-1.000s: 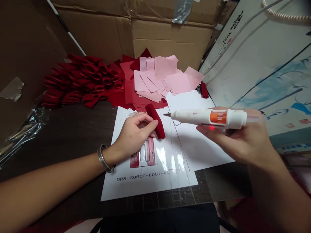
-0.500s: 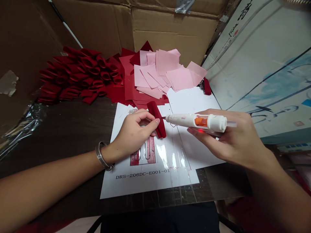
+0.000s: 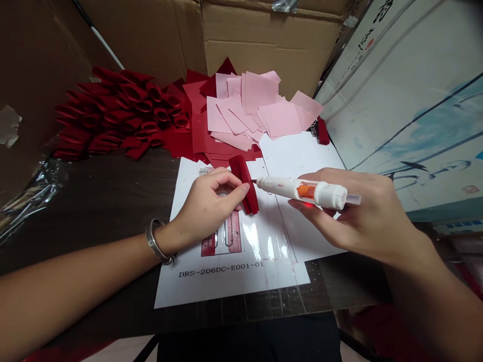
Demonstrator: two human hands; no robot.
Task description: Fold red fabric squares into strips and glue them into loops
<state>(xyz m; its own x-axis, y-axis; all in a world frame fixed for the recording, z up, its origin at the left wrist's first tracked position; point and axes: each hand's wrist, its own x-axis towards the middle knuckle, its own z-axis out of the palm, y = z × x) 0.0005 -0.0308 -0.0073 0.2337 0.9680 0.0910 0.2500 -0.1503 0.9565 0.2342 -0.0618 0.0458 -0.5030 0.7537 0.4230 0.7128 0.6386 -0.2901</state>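
- Dark-red folded fabric strip (image 3: 243, 183): on my feed it stands up on its edge over the laminated template sheet (image 3: 221, 270), pinched at its near side by the left hand (image 3: 209, 206).
- Left-hand fingers (image 3: 230, 176) are curled and closed on the strip, and the fingertips press into its fold; I can't make out exactly where the thumb sits.
- Silver bangle (image 3: 156, 241) circles the left wrist, just above the sheet's edge.
- Right hand (image 3: 362, 216) is closed around a white hot-glue pen (image 3: 305, 192), with the fingers wrapped under the barrel and the thumb side along the top.
- Its metal nozzle (image 3: 258, 182) points left, just beside the strip; from this angle I can't tell whether they touch.
- A clear glue stick (image 3: 352, 199) sticks out of the pen's rear, and an orange window (image 3: 306, 191) shows on the barrel.
- Under the hands, the template sheet carries the printed code DRS-206DC-E001-01 and a red slotted pattern (image 3: 222, 236), and it overlaps a plain white sheet (image 3: 298, 156).
- Beyond them, loose pink paper squares (image 3: 260, 103) lie on dark-red fabric squares (image 3: 199, 115).
- To the left of those is a heap of folded red loops (image 3: 116, 110), on a dark tabletop (image 3: 98, 201).
- Cardboard boxes (image 3: 264, 40) wall off the back, and a printed board (image 3: 415, 125) leans along the right.
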